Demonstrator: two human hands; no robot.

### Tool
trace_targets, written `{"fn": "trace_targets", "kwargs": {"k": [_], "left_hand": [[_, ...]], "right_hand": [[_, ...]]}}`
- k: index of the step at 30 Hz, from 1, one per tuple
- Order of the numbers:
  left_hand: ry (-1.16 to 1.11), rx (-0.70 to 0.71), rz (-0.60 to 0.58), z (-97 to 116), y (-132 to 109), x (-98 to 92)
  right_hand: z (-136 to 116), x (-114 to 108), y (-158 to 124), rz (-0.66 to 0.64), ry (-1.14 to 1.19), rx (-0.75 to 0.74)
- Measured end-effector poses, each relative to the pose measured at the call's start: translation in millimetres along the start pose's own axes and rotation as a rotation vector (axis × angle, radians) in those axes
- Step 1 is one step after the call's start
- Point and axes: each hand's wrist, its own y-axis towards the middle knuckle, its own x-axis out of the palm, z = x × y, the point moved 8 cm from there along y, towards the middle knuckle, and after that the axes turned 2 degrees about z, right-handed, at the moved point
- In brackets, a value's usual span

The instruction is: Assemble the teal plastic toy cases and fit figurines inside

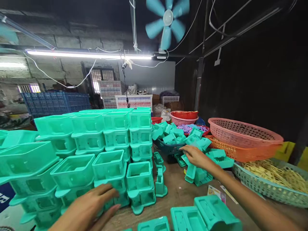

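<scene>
Stacks of teal plastic housings [108, 144] cover the left half of the wooden table [175, 195]. My left hand [93, 205] rests against the lowest housings at the front of a stack, fingers spread, gripping nothing. My right hand [196, 156] reaches forward over a loose pile of teal parts [204, 157], fingertips touching one piece; whether it grips it is unclear. A dark blue basket [168, 148] heaped with more teal parts stands just beyond that hand.
Several teal housings [204, 215] lie loose at the front edge. Pink and orange baskets [243, 138] stack at right, above a pale green basket [264, 189] of yellow pieces. Red baskets [184, 117] and blue crates [55, 102] stand behind. A fan [167, 19] spins overhead.
</scene>
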Motion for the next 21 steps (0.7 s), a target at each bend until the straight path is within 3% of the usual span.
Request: {"fn": "trace_targets", "kwargs": {"k": [3, 6, 9, 12, 16, 21], "left_hand": [[-0.039, 0.1, -0.143, 75.9, 82.1, 8.8], [0.05, 0.099, -0.266, 107.9, 156.8, 38.2], [0.103, 0.027, -0.269, 109.0, 220.2, 70.9], [0.118, -0.053, -0.238, 100.1, 264.8, 99.6], [0.105, -0.131, -0.204, 89.3, 293.4, 119.3], [0.093, -0.28, -0.108, 72.4, 309.3, 117.6]], "right_hand": [[15.6, 6.1, 46.4, -0.034, -0.081, 0.009], [22.1, 12.9, 73.7, -0.089, -0.149, 0.033], [30.8, 11.9, 87.8, -0.089, -0.215, 0.1], [40.2, 10.2, 97.0, -0.074, -0.257, 0.144], [47.0, 22.6, 111.2, -0.163, -0.239, 0.11], [45.4, 36.8, 129.4, -0.245, -0.218, 0.043]]}}
